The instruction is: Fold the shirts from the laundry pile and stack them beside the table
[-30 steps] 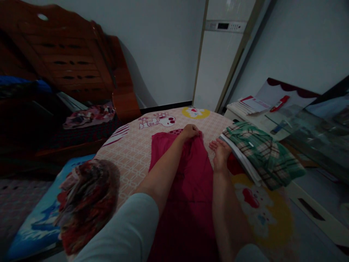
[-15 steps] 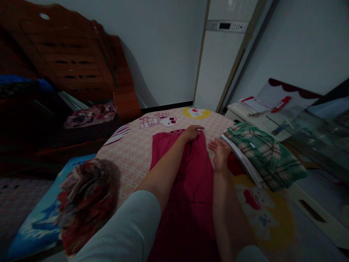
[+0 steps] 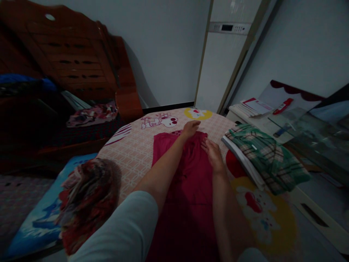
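Note:
A dark red garment (image 3: 188,189) lies spread lengthwise on the patterned pink bedsheet (image 3: 133,153). My left hand (image 3: 191,128) rests at the garment's far edge, fingers stretched out over the cloth. Close beside it, my right hand (image 3: 211,153) lies flat on the garment's right side with its fingers extended. Neither hand holds anything.
A folded green plaid shirt (image 3: 265,156) tops a small stack at the bed's right edge. A crumpled red patterned cloth (image 3: 87,200) sits at the near left. A wooden headboard (image 3: 71,58) stands left; a white cabinet (image 3: 223,58) and a table with papers (image 3: 256,107) are behind.
My right hand moved left from the bedsheet by the folded stack onto the red garment. My left hand opened from a closed grip and shifted slightly farther out.

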Demonstrator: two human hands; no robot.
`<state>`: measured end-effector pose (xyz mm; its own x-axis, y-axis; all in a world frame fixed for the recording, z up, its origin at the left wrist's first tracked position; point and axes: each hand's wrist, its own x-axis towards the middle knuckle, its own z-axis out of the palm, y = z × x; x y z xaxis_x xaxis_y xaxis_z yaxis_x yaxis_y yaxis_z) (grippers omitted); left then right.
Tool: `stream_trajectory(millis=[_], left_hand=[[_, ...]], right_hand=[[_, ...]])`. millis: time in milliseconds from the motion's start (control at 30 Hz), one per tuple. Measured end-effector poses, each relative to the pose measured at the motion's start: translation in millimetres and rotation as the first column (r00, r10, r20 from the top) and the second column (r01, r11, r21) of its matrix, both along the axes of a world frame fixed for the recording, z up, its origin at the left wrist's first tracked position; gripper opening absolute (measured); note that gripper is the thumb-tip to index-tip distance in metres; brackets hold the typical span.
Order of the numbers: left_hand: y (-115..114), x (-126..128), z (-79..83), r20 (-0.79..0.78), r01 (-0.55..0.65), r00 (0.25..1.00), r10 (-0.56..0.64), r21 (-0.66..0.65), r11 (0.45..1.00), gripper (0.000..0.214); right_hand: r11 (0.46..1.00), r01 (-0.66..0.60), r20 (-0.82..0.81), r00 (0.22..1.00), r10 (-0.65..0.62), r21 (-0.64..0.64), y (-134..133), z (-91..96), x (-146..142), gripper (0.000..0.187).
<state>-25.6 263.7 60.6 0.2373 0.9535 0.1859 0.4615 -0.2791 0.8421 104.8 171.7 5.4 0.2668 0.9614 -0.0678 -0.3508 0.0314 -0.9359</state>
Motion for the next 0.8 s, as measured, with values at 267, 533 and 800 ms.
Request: stream_trajectory(millis=[267, 533, 800], left_hand=[[-46.2, -67.6, -3.5, -0.415, -0.105, 0.904, 0.101, 0.012, 0.994, 0.026], [-61.1, -52.1, -4.4, -0.466, -0.118, 0.881, 0.089, -0.034, 0.992, 0.012], [-71.0, -74.6, -2.2, -0.429, -0.263, 0.864, 0.265, 0.065, 0.963, 0.014]], right_hand=[[0.999, 0.002, -0.040, 0.999, 0.000, 0.051, 0.4, -4.4, -4.9, 0.027], [0.999, 0.000, -0.038, 0.999, 0.002, 0.047, -0.8, -3.7, -4.7, 0.024], [0.998, -0.016, -0.006, 1.000, 0.016, 0.053, 1.3, -4.4, -4.2, 0.025]])
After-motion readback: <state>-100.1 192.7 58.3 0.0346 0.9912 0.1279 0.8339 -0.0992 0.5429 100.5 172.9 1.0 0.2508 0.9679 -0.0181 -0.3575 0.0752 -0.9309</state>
